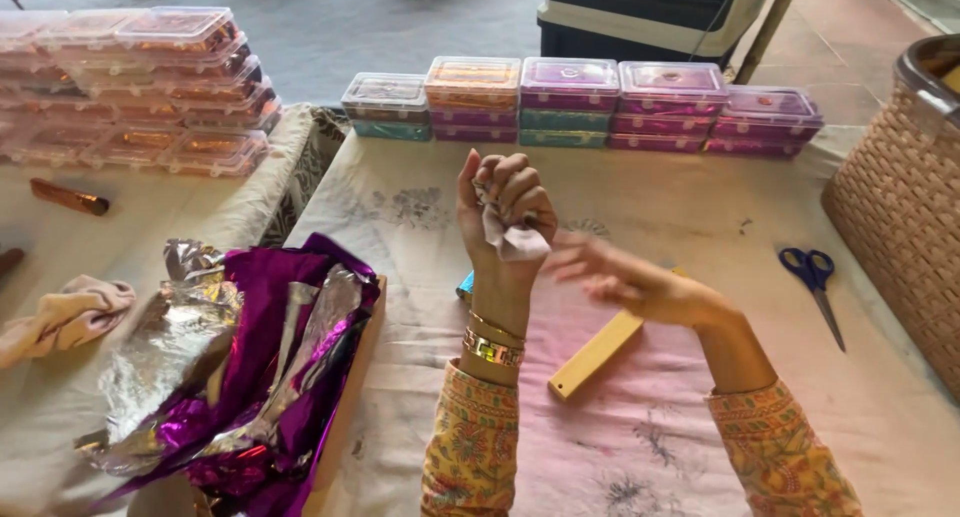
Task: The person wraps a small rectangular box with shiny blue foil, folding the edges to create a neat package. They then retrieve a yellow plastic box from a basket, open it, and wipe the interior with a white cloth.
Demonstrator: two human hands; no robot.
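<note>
Crumpled purple foil [250, 377] lies left of both hands.

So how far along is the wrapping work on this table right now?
Done, it seems: stacks of lidded clear plastic boxes along the far edge. In hand: the left hand clenches a small crumpled pale wrapper; the right hand is blurred beside it. Left: a heap of purple and silver foil sheets, apparently unused.

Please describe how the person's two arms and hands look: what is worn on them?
Both arms wear yellow-orange sleeves with a small floral print and patterned cuffs. The left hand has gold bangles at the wrist. The right hand shows no jewellery, though it is blurred.
</note>
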